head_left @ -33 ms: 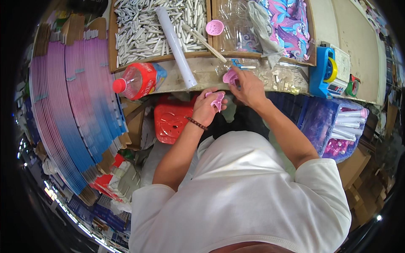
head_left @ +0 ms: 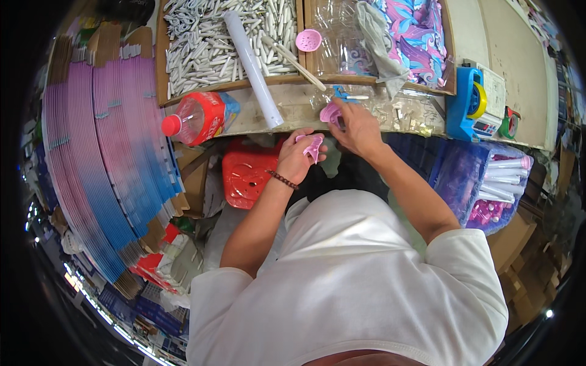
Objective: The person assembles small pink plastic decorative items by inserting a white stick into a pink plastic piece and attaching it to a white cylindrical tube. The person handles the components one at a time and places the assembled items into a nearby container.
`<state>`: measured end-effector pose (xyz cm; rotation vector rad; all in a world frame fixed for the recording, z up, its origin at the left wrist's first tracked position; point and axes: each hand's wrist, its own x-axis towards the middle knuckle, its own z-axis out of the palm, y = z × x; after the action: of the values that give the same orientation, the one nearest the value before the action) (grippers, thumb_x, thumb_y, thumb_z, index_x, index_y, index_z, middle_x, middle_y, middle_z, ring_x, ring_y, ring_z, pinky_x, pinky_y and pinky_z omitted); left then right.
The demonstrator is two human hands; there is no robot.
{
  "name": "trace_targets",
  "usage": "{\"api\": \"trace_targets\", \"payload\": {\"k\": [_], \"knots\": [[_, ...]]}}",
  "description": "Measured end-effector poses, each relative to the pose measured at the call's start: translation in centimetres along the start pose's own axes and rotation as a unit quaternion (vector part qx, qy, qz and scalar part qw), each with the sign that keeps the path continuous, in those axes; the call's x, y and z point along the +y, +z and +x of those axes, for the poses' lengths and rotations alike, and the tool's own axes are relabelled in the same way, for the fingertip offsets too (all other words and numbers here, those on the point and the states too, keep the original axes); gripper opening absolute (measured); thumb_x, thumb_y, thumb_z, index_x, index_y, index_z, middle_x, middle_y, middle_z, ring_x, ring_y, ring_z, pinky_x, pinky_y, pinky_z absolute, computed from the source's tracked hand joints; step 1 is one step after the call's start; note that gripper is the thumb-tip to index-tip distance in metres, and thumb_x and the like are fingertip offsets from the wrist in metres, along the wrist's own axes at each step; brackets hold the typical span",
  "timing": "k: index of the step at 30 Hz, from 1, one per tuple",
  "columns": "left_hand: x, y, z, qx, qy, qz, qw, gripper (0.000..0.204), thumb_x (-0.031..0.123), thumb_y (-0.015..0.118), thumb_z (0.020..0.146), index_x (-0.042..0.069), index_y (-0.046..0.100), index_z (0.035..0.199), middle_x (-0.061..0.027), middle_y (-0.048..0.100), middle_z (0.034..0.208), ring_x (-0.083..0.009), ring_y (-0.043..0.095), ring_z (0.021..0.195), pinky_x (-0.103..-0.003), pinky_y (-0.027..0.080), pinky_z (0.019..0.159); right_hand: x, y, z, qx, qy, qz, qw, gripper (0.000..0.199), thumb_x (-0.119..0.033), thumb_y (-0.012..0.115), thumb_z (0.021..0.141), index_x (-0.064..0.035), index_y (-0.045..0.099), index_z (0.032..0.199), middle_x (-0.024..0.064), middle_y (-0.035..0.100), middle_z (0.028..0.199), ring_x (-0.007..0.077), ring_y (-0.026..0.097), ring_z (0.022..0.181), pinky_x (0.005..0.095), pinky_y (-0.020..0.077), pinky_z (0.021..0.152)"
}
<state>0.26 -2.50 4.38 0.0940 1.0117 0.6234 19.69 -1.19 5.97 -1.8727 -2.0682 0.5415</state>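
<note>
My left hand (head_left: 295, 160), with a beaded bracelet at its wrist, is closed on a thin pink plastic piece (head_left: 314, 146) with pointed corners. Just beyond it, at the bench's near edge, my right hand (head_left: 358, 130) has its thumb and fingers closed at the right side of a pink cup-shaped plastic piece (head_left: 329, 113). The fingers partly cover that cup. Past the right fingertips lies a small blue plastic part (head_left: 340, 92) beside a short white stick (head_left: 358, 97).
A wooden tray (head_left: 232, 86) holds many white sticks, a pale tube (head_left: 251, 70) and a pink perforated cup (head_left: 308, 41). The adjoining tray holds colourful cutouts (head_left: 418, 36). A red-labelled bottle (head_left: 210, 116) lies left; a blue tape dispenser (head_left: 464, 107) stands right; a red stool (head_left: 247, 174) sits below.
Both hands and the pieces they hold stay nearly in place. The whole view has shifted very slightly.
</note>
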Motion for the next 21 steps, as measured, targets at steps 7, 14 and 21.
{"api": "trace_targets", "payload": {"k": [7, 14, 21], "knots": [[-0.8, -0.4, -0.2, -0.001, -0.013, 0.014, 1.000, 0.029, 0.015, 0.054, 0.093, 0.005, 0.047, 0.119, -0.0143, 0.063, 0.106, -0.0250, 0.065, 0.079, -0.037, 0.055, 0.065, -1.2, 0.7, 0.3, -0.011, 0.006, 0.033, 0.999, 0.057, -0.028, 0.072, 0.076, -0.0080, 0.052, 0.126, 0.0112, 0.060, 0.095, 0.0296, 0.061, 0.084, 0.0407, 0.0516, 0.067], [-1.0, -0.5, -0.3, -0.003, -0.008, 0.021, 1.000, 0.027, 0.018, 0.054, 0.095, 0.005, 0.049, 0.118, -0.0147, 0.063, 0.103, -0.0252, 0.066, 0.079, -0.037, 0.056, 0.064, -0.6, 0.7, 0.8, 0.009, -0.002, 0.037, 0.999, 0.051, -0.030, 0.069, 0.081, -0.0078, 0.053, 0.123, 0.0126, 0.061, 0.102, 0.0315, 0.062, 0.088, 0.0401, 0.0513, 0.073], [-1.0, -0.8, -0.5, 0.005, -0.010, 0.015, 1.000, 0.023, 0.017, 0.053, 0.096, 0.007, 0.053, 0.116, -0.0161, 0.065, 0.105, -0.0272, 0.066, 0.081, -0.038, 0.056, 0.066, -0.1, -0.8, 1.1, 0.062, 0.020, 0.057, 0.996, 0.039, -0.026, 0.067, 0.082, -0.0083, 0.059, 0.116, 0.0118, 0.063, 0.104, 0.0314, 0.063, 0.090, 0.0406, 0.0518, 0.074]]}}
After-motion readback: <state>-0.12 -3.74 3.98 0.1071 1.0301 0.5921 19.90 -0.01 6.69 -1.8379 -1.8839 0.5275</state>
